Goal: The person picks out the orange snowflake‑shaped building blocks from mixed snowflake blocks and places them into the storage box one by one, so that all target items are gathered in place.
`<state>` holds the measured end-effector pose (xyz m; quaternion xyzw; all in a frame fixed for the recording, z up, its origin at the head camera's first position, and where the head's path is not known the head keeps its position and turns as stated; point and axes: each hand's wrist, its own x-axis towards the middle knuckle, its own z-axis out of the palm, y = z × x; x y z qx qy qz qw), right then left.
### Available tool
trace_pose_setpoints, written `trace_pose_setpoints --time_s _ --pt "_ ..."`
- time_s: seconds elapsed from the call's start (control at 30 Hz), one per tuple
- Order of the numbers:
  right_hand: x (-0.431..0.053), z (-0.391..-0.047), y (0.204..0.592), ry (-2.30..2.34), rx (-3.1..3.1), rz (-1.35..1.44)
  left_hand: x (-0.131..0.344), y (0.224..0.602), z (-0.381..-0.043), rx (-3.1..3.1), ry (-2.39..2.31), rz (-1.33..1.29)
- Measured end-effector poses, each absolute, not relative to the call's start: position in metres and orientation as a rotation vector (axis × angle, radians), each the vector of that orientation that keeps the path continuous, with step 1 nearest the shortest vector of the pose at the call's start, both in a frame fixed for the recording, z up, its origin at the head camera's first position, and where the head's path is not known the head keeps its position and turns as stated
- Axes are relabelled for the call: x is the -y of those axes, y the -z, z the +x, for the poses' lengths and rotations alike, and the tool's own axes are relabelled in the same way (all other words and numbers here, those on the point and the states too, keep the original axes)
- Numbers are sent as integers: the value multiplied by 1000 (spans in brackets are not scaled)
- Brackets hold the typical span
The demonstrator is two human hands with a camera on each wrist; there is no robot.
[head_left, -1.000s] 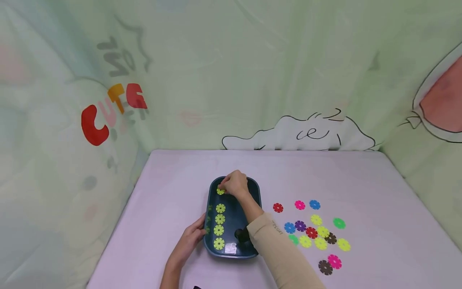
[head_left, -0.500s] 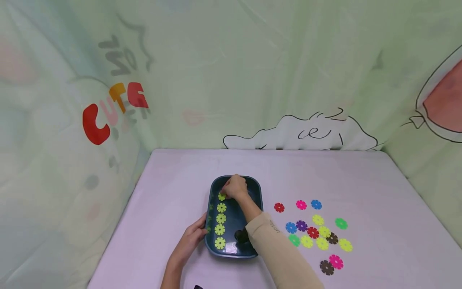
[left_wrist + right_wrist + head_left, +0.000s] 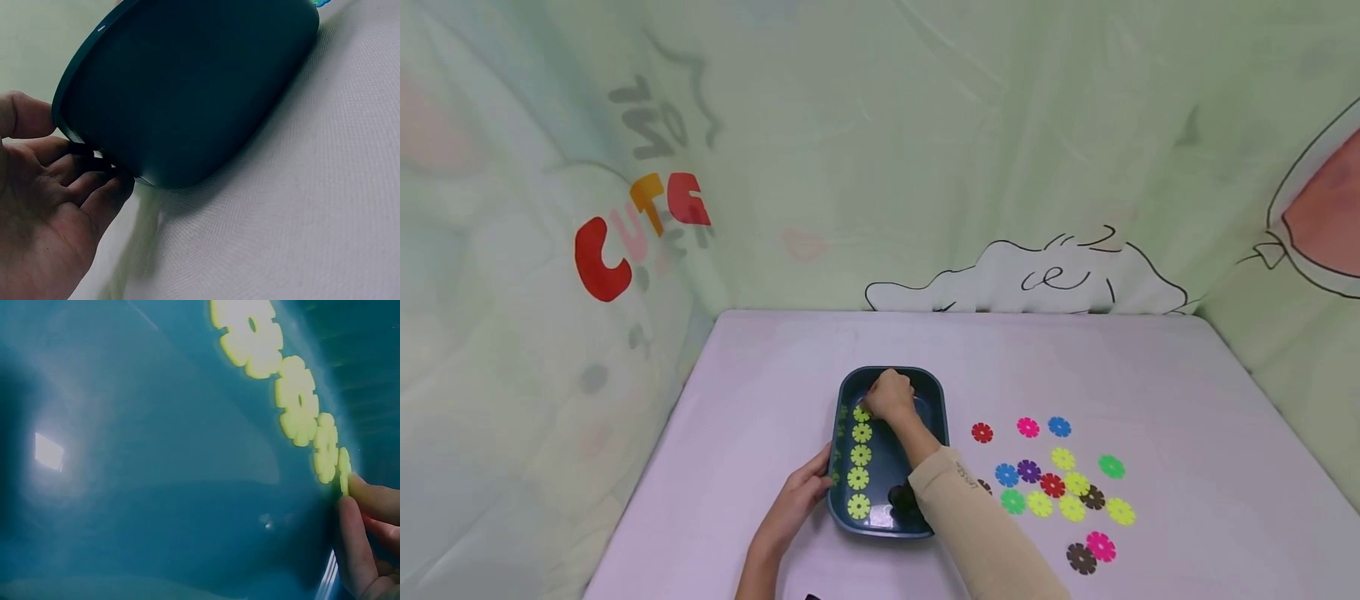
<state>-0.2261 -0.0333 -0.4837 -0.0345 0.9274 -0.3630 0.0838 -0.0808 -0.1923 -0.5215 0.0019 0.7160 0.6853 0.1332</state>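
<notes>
The right hand [image 3: 891, 395] pinches one of five yellow discs [image 3: 858, 457] in one tray [image 3: 887, 458] the left hand [image 3: 796, 493] grips.

Along the left side of your dark blue, round-cornered tray [image 3: 886, 468], four notched yellow discs [image 3: 861, 456] lie flat in a row; you pinch the fifth, farthest disc [image 3: 861, 413].

Right wrist view: note the hard glare patch [image 3: 49, 452] on the tray [image 3: 156, 525], left of your right fingers [image 3: 356, 544], and washed-out yellow discs [image 3: 292, 411] above them. Left wrist view: your left fingers [image 3: 106, 201] darken toward their tips. Head view: soft, even light.
</notes>
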Motion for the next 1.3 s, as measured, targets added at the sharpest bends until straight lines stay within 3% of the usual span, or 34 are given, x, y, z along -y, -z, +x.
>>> trace_pose_setpoints --time_s 0.6,1.3 --pt "34 -225 488 1087 -2817 -74 192 519 -81 -2097 -1964 13" --pt "23 -222 452 1238 -2798 -157 191 520 -79 -2114 -1972 -2"
